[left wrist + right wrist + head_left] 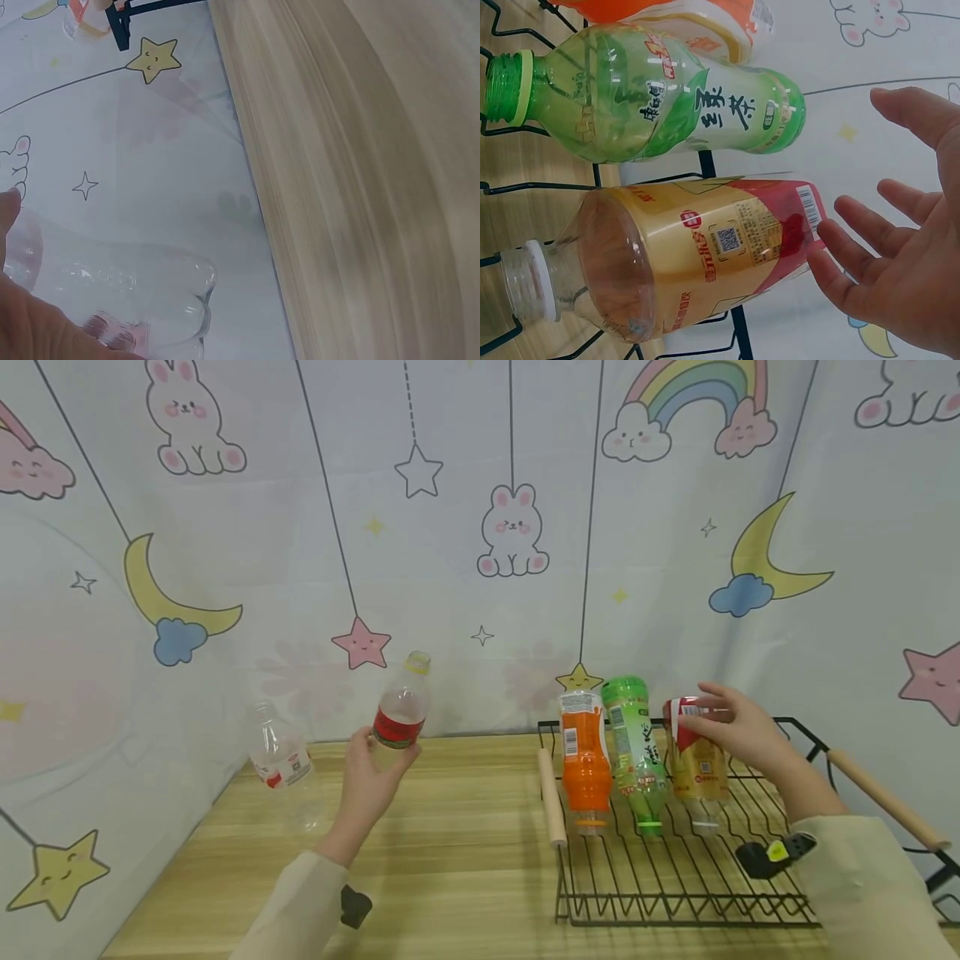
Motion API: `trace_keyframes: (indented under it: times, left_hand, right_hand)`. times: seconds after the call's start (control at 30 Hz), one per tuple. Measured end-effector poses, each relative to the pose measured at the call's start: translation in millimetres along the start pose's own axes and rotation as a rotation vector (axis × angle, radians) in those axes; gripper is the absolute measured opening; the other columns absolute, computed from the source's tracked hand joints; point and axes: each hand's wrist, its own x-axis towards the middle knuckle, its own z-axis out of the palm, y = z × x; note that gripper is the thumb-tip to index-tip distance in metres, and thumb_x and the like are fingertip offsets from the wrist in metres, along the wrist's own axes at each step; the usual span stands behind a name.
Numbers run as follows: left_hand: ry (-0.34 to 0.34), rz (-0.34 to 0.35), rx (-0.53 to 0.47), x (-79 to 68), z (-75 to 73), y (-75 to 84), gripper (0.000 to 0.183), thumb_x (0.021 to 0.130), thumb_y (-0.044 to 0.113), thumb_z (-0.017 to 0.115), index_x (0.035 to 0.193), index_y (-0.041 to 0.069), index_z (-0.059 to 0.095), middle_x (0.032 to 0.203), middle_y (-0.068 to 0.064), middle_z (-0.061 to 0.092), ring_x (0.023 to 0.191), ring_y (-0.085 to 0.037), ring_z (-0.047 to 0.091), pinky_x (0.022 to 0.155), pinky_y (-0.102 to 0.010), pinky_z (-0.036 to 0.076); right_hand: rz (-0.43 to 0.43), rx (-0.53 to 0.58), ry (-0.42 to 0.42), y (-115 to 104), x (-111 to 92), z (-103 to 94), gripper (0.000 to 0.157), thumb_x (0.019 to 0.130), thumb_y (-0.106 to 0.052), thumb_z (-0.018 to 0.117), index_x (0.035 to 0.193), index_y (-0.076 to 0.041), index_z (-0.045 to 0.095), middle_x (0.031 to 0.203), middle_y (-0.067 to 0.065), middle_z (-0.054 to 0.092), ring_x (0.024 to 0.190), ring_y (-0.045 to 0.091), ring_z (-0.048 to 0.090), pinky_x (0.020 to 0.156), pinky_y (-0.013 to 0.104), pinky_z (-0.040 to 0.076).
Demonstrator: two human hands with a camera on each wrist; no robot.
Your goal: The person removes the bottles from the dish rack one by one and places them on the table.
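My left hand [372,785] grips a clear plastic bottle [401,717] with a red label, its uncapped neck pointing up and tilted slightly right. In the left wrist view, the clear lower part of that bottle [127,289] shows beside the thumb. At the wire rack [592,924], my right hand [738,727] spreads its fingers around the base of a gold and red bottle [701,764], which stands neck down. Fingertips [832,270] are right at its base edge in the right wrist view. A green tea bottle [636,743] and an orange-labelled bottle [585,756] stand upside down beside it.
Another clear bottle [283,764] with a white and red label stands upright on the wooden table [450,868] at the left. Wooden handles [552,797] flank the rack. A cartoon-printed curtain [450,593] hangs behind the table.
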Motion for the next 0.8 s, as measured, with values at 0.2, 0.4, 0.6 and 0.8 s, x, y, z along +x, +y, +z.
trace_keyframes:
  times: [0.2,0.4,0.6,0.8]
  left_hand:
    - [0.01,-0.065,-0.031,4.1,-0.5,-7.6,0.08,0.085,0.039,0.072,0.139,-0.003,0.03,0.136,-0.023,0.038,0.128,-0.038,0.037,0.105,-0.057,0.033]
    - [0.035,-0.103,-0.092,5.7,0.2,-14.6,0.078,0.087,0.037,0.07,0.139,-0.003,0.028,0.14,-0.025,0.035,0.134,-0.041,0.032,0.109,-0.059,0.028]
    - [0.041,-0.134,-0.129,7.4,0.6,-18.7,0.076,0.087,0.038,0.07,0.137,-0.002,0.029,0.14,-0.026,0.035,0.136,-0.042,0.03,0.109,-0.06,0.026]
    - [0.029,-0.176,-0.139,7.3,-0.1,-23.0,0.081,0.086,0.044,0.07,0.138,-0.002,0.027,0.14,-0.027,0.034,0.136,-0.042,0.029,0.109,-0.059,0.026]
  right_hand:
    - [0.033,0.037,0.03,10,3,-1.2,0.086,0.096,-0.047,0.052,0.152,0.003,0.01,0.148,0.036,0.025,0.13,0.056,0.031,0.095,0.066,0.04]
    - [0.057,0.036,0.05,17,3,-2.0,0.086,0.096,-0.047,0.051,0.151,0.004,0.009,0.147,0.038,0.024,0.131,0.057,0.029,0.096,0.069,0.036]
    - [0.077,0.041,0.052,20,4,-2.4,0.088,0.096,-0.048,0.052,0.151,0.006,0.009,0.147,0.04,0.022,0.13,0.058,0.028,0.096,0.069,0.035]
    - [0.106,0.05,0.043,25,3,-2.0,0.092,0.095,-0.05,0.051,0.151,0.005,0.004,0.147,0.04,0.02,0.131,0.059,0.026,0.097,0.071,0.032]
